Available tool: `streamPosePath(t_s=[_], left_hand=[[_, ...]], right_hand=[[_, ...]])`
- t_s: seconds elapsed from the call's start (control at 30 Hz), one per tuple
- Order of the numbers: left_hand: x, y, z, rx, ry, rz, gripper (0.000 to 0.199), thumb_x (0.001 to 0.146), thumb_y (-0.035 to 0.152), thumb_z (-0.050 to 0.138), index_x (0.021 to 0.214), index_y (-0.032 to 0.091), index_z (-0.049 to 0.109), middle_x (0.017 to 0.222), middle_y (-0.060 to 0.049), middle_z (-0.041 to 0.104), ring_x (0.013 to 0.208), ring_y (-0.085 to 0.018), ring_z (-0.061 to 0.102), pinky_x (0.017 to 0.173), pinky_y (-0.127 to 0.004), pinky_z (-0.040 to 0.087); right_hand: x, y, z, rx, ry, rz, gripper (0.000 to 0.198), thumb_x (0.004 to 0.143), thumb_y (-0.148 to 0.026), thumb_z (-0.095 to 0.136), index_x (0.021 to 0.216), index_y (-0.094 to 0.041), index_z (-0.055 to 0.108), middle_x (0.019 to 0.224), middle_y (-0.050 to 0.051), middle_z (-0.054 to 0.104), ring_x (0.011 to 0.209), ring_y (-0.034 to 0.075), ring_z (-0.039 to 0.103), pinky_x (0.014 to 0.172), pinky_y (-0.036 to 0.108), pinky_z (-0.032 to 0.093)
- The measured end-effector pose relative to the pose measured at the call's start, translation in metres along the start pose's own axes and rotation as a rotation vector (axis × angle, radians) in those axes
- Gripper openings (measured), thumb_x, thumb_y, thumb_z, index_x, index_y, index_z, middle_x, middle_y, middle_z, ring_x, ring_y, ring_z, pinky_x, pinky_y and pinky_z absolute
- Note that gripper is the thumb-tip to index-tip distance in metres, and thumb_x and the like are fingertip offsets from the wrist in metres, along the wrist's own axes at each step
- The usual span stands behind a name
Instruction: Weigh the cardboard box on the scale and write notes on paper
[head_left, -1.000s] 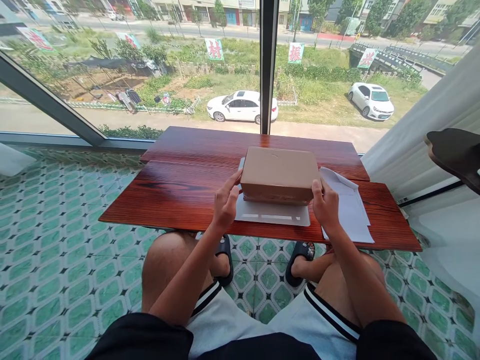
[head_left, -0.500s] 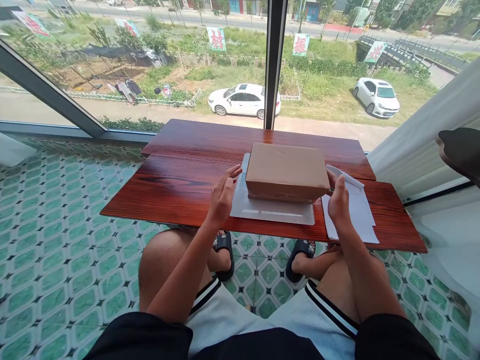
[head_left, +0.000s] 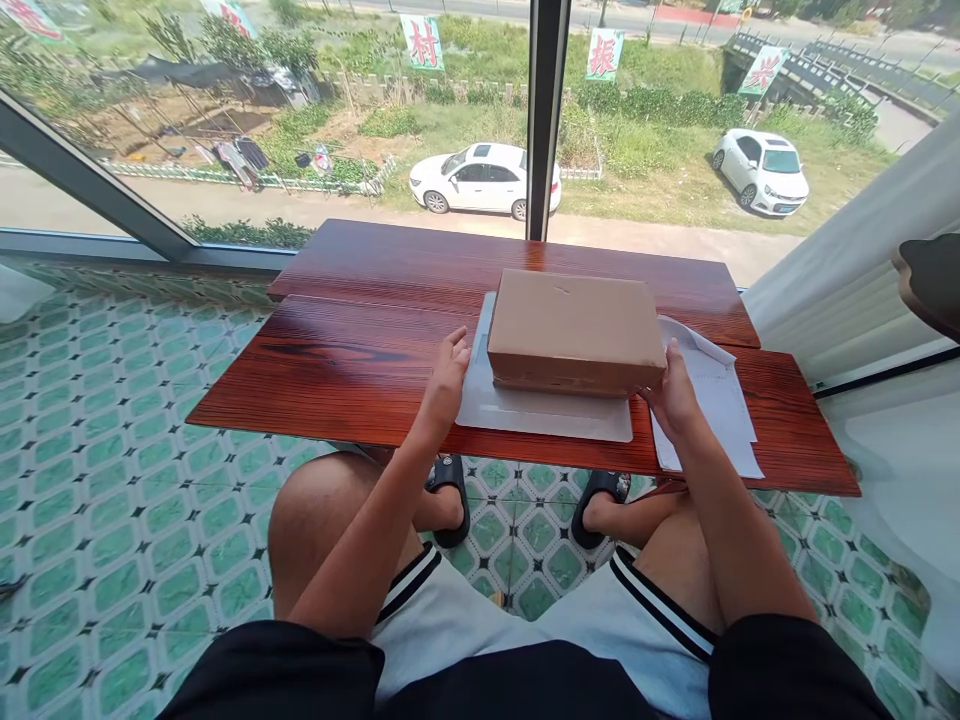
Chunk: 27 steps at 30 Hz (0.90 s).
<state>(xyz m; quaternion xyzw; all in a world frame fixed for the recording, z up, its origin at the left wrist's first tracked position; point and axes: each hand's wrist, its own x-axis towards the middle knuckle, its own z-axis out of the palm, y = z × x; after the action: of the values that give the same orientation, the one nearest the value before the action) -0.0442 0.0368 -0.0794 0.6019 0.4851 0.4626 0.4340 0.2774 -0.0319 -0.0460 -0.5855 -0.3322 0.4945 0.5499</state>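
Note:
A closed brown cardboard box (head_left: 577,318) rests on a pale translucent sheet (head_left: 547,415) on the dark red wooden table. At its front right corner is my right hand (head_left: 675,395), the thumb up along the side and the other fingers curled beneath the lower edge. My left hand (head_left: 445,380) is held just left of the sheet, palm turned toward the box. Its fingers are apart with nothing in them, and a gap separates them from the box. The box's far side and underside are hidden.
White papers (head_left: 712,405) with a curled top edge lie right of the box. The red-brown table (head_left: 337,350) has its front edge above my knees. Behind it stands a large window with a dark post (head_left: 544,130). A pale curtain (head_left: 832,240) hangs at the right.
My right hand has come in to the box's front right corner and closed on it. My left hand stays beside the box, still apart from it. The view has tilted slightly downward.

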Motion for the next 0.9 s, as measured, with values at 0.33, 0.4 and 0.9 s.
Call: streamPosePath(t_s=[0.33, 0.4, 0.9], left_hand=[[-0.005, 0.015, 0.005, -0.24, -0.06, -0.19, 0.067, 0.092, 0.05, 0.049, 0.151, 0.024, 0.033, 0.156, -0.013, 0.045, 0.148, -0.024, 0.041, 0.122, -0.045, 0.04], [-0.006, 0.016, 0.007, -0.26, -0.058, -0.189, 0.065, 0.091, 0.048, 0.05, 0.15, 0.024, 0.035, 0.156, -0.012, 0.046, 0.148, -0.025, 0.041, 0.122, -0.047, 0.039], [-0.016, 0.02, 0.017, -0.249, -0.167, -0.132, 0.065, 0.092, 0.049, 0.046, 0.151, 0.024, 0.033, 0.157, -0.011, 0.045, 0.149, -0.025, 0.039, 0.122, -0.045, 0.039]], right_hand=[[-0.002, -0.004, -0.002, -0.006, 0.028, 0.026, 0.07, 0.088, -0.078, 0.035, 0.134, -0.031, 0.058, 0.124, 0.004, 0.069, 0.107, 0.026, 0.065, 0.073, 0.037, 0.055], [-0.001, -0.004, -0.006, -0.053, 0.016, 0.001, 0.073, 0.088, -0.08, 0.031, 0.138, -0.032, 0.055, 0.125, 0.005, 0.069, 0.106, 0.027, 0.065, 0.072, 0.037, 0.054], [-0.009, -0.013, -0.022, 0.005, 0.069, -0.036, 0.066, 0.092, -0.074, 0.031, 0.129, -0.028, 0.061, 0.124, 0.008, 0.069, 0.118, 0.03, 0.063, 0.082, 0.041, 0.055]])
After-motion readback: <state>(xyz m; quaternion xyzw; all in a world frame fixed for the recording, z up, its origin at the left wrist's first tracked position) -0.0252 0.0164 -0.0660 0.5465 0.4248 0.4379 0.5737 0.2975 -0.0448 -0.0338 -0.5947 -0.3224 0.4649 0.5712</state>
